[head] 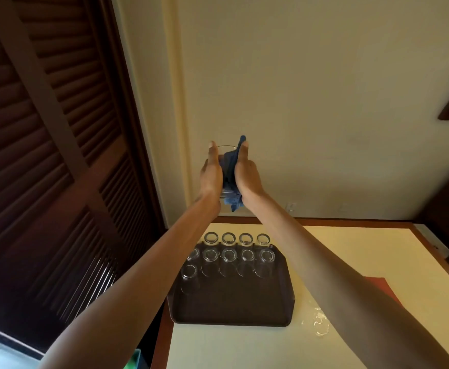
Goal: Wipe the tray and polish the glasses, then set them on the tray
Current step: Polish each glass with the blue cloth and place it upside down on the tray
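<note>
Risk: left grip (212, 174) wraps the glass (227, 149), right grip (244, 178) pinches the blue cloth (230, 170) against it, high over the tabletop's far edge; if rubbing loosens my hold, it likely drops onto the upturned glasses (228, 255) on the tray (231, 304) at the left edge.

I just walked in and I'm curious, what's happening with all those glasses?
Someone is polishing a clear drinking glass, raised in front of the wall. The left grip grasps it while the right grip holds a blue cloth against it. Below, ten more clear glasses stand in rows at the far end of a dark brown tray on the cream table.
</note>
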